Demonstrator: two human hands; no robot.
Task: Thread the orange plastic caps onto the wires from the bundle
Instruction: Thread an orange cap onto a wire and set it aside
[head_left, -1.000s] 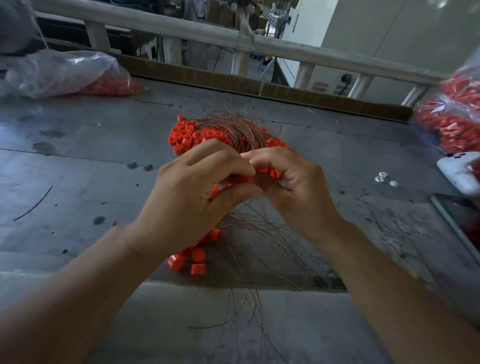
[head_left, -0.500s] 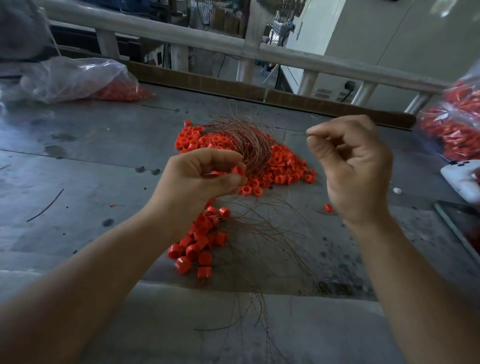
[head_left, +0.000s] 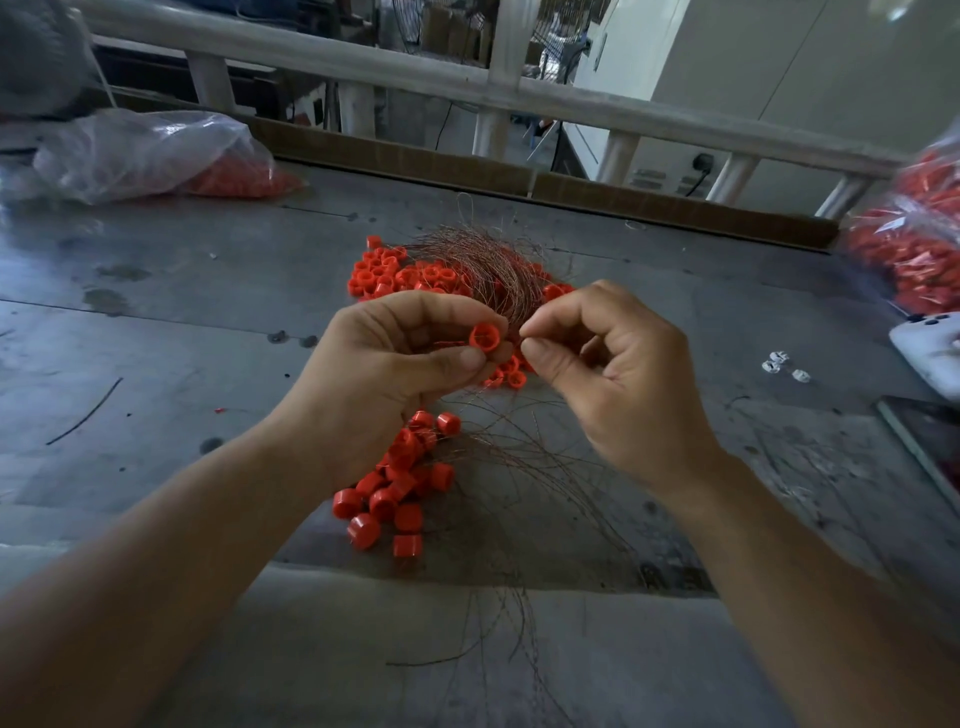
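A single orange cap (head_left: 484, 335) is being pinched between the thumb and curled fingers (head_left: 467, 359) of the left hand (head_left: 395, 374), with its open end being turned toward the right hand (head_left: 613, 374). The right hand's thumb and forefinger are being pressed together just beside that cap, apparently clamped on the end of one wire (head_left: 511, 312). At the pinch the strand is too thin to be made out, so the grip is being inferred from the pose alone.

The step in hand is being read as the feeding of a wire end into the held cap. The next move is being judged to call for the cap being held steady, the wire tip being lined up with the cap's hole, and a short push being given.

Just beyond the fingers, the wire bundle (head_left: 478, 265) is being left lying on the tabletop (head_left: 182, 322) over a heap of loose caps (head_left: 384, 270). Under the left hand, a cluster of caps (head_left: 395, 493) is being left among trailing wires. These are being taken as already threaded, though that cannot be confirmed.

Part of the loose heap is being hidden by both hands, and the held cap's hole is hard to make out. Well apart to the left a clear bag (head_left: 145, 156) is being seen. On the right a second bag (head_left: 914, 249) is being cut off by the frame edge and blurred.
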